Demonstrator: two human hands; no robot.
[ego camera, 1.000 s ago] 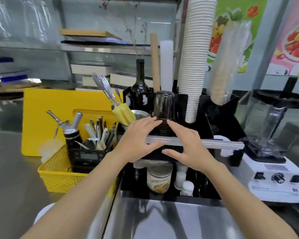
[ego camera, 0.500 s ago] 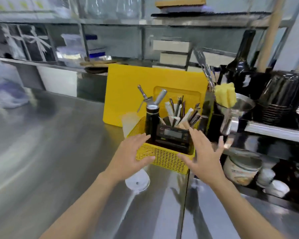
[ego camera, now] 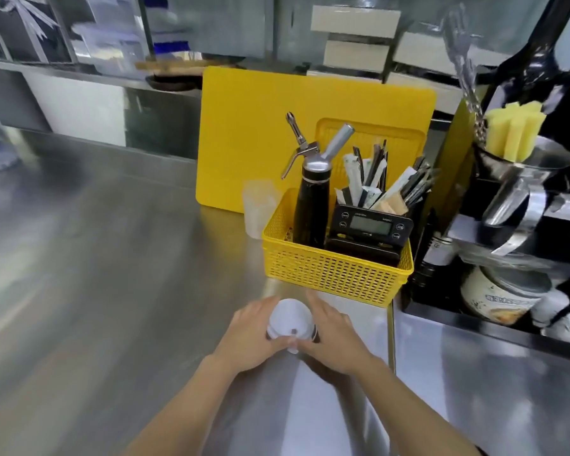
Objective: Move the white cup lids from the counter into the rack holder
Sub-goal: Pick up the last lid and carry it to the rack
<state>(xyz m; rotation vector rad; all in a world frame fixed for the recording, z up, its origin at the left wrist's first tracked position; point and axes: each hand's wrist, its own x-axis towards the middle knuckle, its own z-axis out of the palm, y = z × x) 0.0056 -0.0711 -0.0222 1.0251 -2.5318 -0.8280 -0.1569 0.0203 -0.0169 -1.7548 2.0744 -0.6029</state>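
white cup lids (ego camera: 288,319) sit stacked on the steel counter (ego camera: 112,274), at 6 o'clock from the yellow basket (ego camera: 336,274). left hand (ego camera: 252,337) and right hand (ego camera: 334,340) cup the stack, fingers curled around its sides.

Two bare forearms enter from the bottom of the frame, with no sleeves visible up to the frame edge. The left hand (ego camera: 250,337) and right hand (ego camera: 334,340), at lower centre, wear no gloves, rings, watch or bands. Fingernails are short and plain.

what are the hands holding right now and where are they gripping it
Both hands, left hand and right hand, clasp a stack of white cup lids by its opposite sides.
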